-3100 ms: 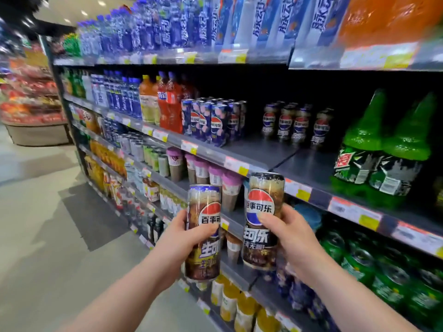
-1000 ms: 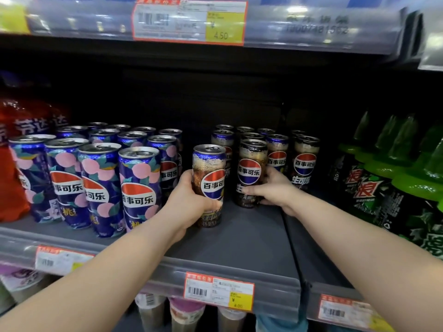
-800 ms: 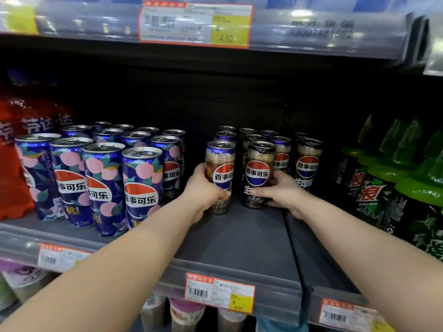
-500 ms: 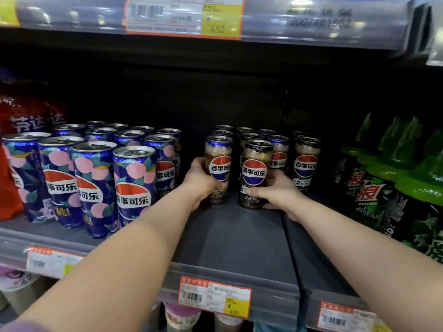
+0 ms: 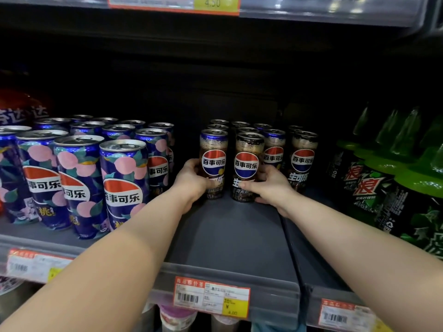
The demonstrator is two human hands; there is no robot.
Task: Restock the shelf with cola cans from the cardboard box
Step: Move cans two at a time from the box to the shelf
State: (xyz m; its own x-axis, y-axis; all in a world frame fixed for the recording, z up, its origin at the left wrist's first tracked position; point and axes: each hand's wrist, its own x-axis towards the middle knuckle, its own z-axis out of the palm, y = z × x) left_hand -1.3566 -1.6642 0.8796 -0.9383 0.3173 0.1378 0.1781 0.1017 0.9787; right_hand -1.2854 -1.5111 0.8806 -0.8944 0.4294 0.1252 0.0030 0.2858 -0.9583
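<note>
Two tall brown cola cans stand side by side on the dark grey shelf (image 5: 230, 238). My left hand (image 5: 191, 183) wraps the left cola can (image 5: 213, 154). My right hand (image 5: 271, 185) grips the right cola can (image 5: 248, 161) low on its side. Both cans rest upright on the shelf, right in front of several matching cola cans (image 5: 303, 159) farther back. The cardboard box is out of view.
Several blue peach-patterned cans (image 5: 122, 185) fill the shelf to the left. Green soda bottles (image 5: 388, 188) stand to the right, past a shelf divider (image 5: 290, 236). A price tag (image 5: 212, 298) hangs on the front rail. Another shelf (image 5: 311, 10) sits overhead.
Both hands carried the two cans from the aisle onto the shelf, then slid them back to the row of matching cans. Over the last half second they hardly moved.
</note>
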